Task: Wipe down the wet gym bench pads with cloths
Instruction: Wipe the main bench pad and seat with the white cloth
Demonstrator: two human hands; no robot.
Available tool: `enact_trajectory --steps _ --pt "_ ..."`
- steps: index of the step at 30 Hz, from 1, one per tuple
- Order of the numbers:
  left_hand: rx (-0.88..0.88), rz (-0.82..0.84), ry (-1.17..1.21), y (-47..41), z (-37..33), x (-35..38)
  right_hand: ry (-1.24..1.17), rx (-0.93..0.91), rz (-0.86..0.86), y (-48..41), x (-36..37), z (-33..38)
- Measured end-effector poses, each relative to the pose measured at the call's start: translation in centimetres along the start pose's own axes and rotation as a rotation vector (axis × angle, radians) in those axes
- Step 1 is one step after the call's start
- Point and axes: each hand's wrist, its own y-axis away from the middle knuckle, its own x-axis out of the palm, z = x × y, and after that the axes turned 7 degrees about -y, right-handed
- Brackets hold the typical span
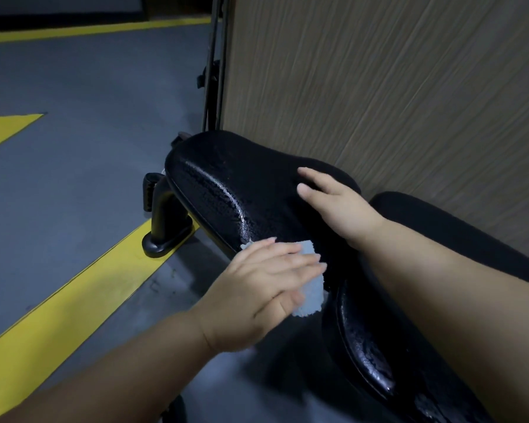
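A black gym bench seat pad [226,184] glistens with water drops along its left edge. My left hand [266,288] lies flat on a light blue cloth [310,293], pressing it against the pad's near left edge. My right hand [336,206] rests with fingers spread on the top of the seat pad and holds nothing. A second black pad [370,340], also wet and shiny, extends toward me at the lower right, partly hidden by my right forearm.
A wood-grain panel [379,80] stands right behind the bench. The bench's black foot [162,236] sits on the grey floor [89,154], crossed by yellow stripes [61,303]. A thin black stand [213,71] rises beside the panel's edge.
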Motion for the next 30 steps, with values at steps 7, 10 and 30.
enact_trajectory --steps 7,10,30 --pt "-0.388 -0.416 0.443 -2.1 2.3 -2.4 -0.329 -0.106 -0.275 9.4 5.3 3.6" --pt "-0.498 -0.439 0.308 -3.3 4.0 -2.8 0.002 -0.057 -0.206 10.8 8.9 3.5" --pt "-0.432 0.266 -0.299 -7.9 5.8 -2.1 -0.1 0.163 -0.536 6.6 8.2 0.6"
